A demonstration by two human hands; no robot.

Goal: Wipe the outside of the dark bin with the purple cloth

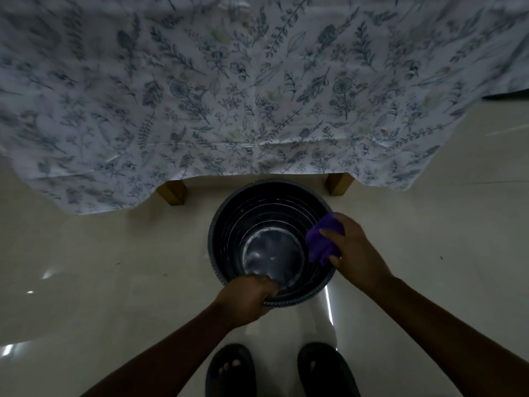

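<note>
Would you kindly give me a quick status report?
Left hand grips dark bin near rim. Right hand presses purple cloth on right rim. Nothing obstructing.

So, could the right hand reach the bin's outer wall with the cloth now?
Probably yes: the right hand holds the purple cloth at the dark bin's right rim, with only bare floor beside that wall.

1 bin (226,224), 1 purple cloth (322,242), 2 hands (left hand (246,296), right hand (355,253)), 2 slippers (230,371), 2 tbl legs (171,191), 1 tblcloth (229,96)
</note>
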